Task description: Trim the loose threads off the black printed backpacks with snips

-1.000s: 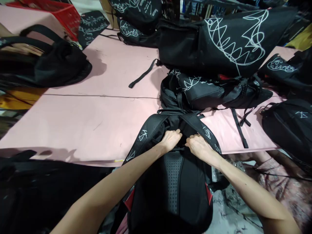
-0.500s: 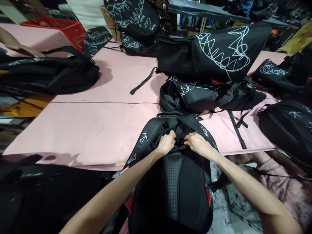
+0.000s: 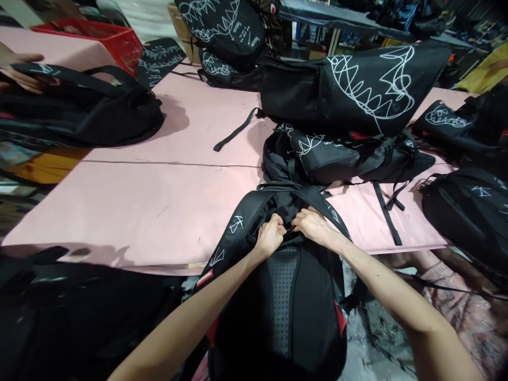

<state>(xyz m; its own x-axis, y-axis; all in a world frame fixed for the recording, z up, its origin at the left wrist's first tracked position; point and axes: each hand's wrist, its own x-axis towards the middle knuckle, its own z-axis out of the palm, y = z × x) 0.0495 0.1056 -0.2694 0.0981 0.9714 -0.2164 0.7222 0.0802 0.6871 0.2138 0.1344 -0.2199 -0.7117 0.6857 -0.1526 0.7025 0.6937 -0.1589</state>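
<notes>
A black backpack with white scribbles on its straps and red side patches lies back panel up, its lower part overhanging the near table edge. Both hands are at its upper end, between the shoulder straps. My left hand is closed, fingers curled on the black fabric there. Close beside it, my right hand pinches the same fabric with bent fingers. What exactly lies under the fingertips is hidden.
More black backpacks are stacked behind on the pink table; another backpack sits at the right. On the left, another person's hand rests on a backpack. Behind stands a red crate.
My right hand has shifted slightly left, closer to my left hand. At the far left, the other person's hand has moved and their backpack is tilted more open.
</notes>
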